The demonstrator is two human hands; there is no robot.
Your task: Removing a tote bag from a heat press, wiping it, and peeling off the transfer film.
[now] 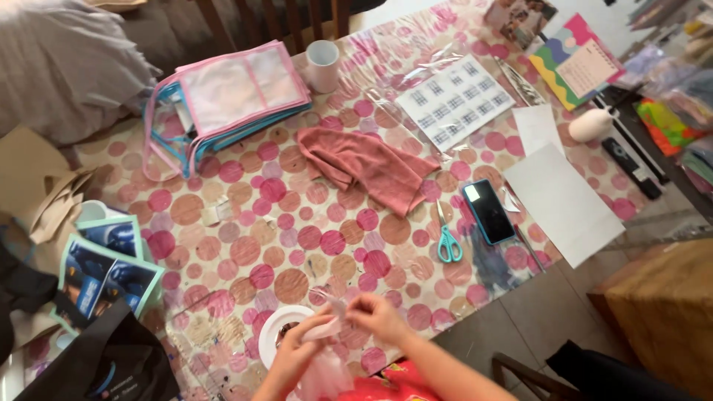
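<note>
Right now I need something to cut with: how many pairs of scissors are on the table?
1: the teal-handled scissors lie beside the smartphone. Others may be hidden under clutter.

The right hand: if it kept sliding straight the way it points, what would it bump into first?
The right hand points leftward at the left hand, both pinching a small clear plastic piece. It would probably meet that plastic and the left hand first, then the white plate; depth is unclear.

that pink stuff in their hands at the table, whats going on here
A person at the near edge of the dotted table holds a small pale pink piece between both hands, left hand and right hand, above a white dish. Scissors, a phone and a pink cloth lie untouched farther up.
</note>
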